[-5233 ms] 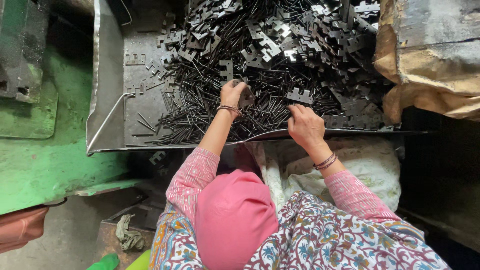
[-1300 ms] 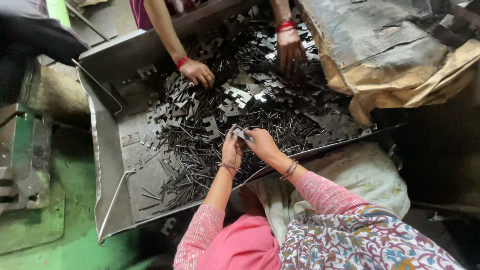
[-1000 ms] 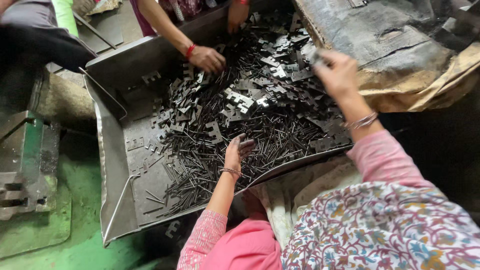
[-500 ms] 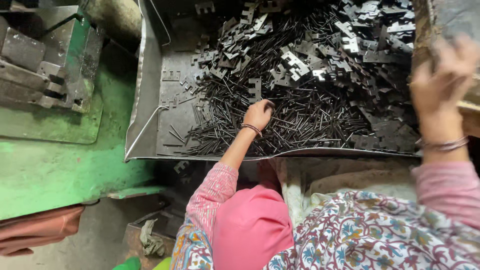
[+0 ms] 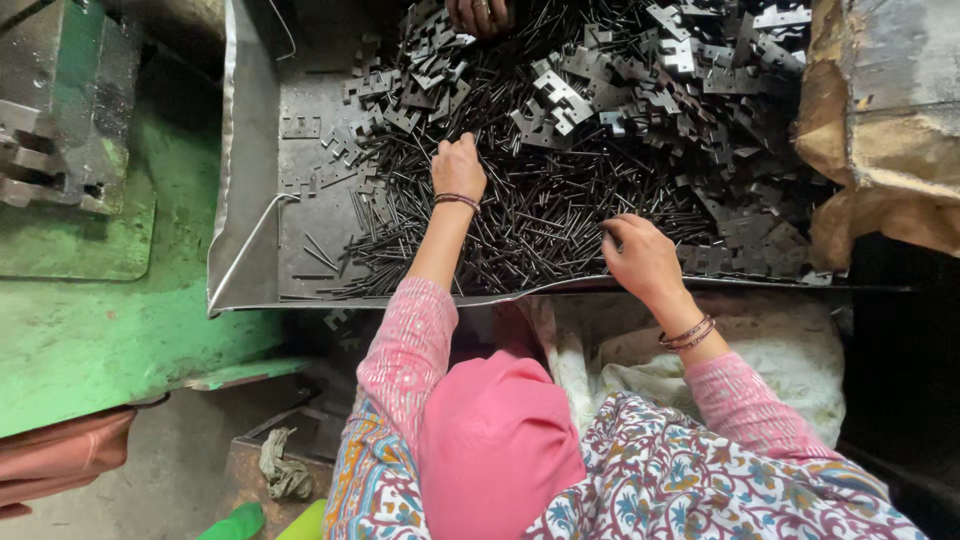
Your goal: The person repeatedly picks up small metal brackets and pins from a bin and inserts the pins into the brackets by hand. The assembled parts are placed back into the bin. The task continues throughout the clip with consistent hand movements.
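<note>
A: Entry one, far left?

B: Green-painted machine bed (image 5: 90,330), worn and dusty, with a grey rag (image 5: 285,475) on the floor below it.

A: Next?

B: Sheet-metal tray (image 5: 250,200), dull grey, with a bent rim and a wire handle. The person's left hand (image 5: 458,170) rests in it on the pins (image 5: 520,240), which are thin, straight, dark steel rods heaped in a tangle. Its fingers (image 5: 450,152) are curled down and held close together; whether they grip a pin cannot be told. The hand is where it was half a second ago.

A: And what changed?

B: The right hand (image 5: 640,258). Half a second back it was raised at the right edge by the sack. Now it lies low on the pins at the tray's near rim, fingers bunched with their tips on the rods; a hold cannot be confirmed. Both hands are therefore at the pile together.

A: Behind them?

B: Stamped plates (image 5: 560,95), flat, notched and dark, some glinting, heaped across the tray's far half. A co-worker's hand (image 5: 478,14) is at the top edge.

A: Far right?

B: Brown sack (image 5: 880,150), creased and stiff.
</note>
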